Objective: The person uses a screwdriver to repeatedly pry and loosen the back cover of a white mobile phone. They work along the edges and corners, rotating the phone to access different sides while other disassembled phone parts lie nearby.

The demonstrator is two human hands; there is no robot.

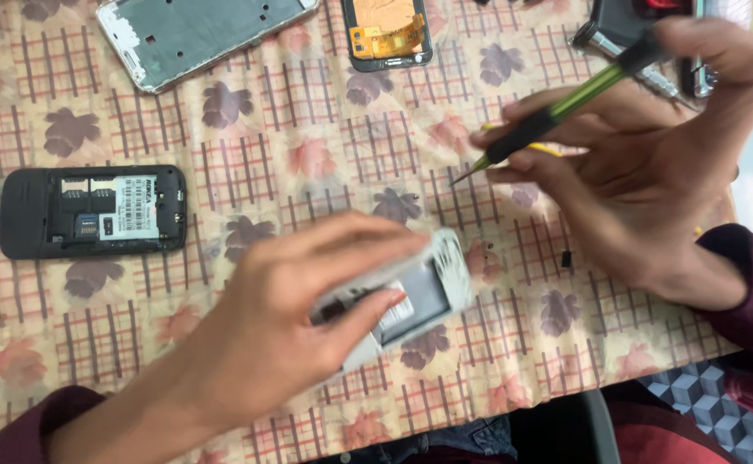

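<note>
From the head view, we are gripping a pale phone frame (411, 296) in our left hand (282, 335), fingers curled over its top edge and thumb pressing its underside, holding it tilted just above the leaf-patterned cloth (307, 146). Our right hand (643, 172) is pinching a green-and-black screwdriver (557, 107) between thumb and fingers, its tip pointing down-left, near the frame but not touching it. A black phone (93, 212) is lying open-backed at the left, well apart, and a silver frame (196, 34) is resting at the top
</note>
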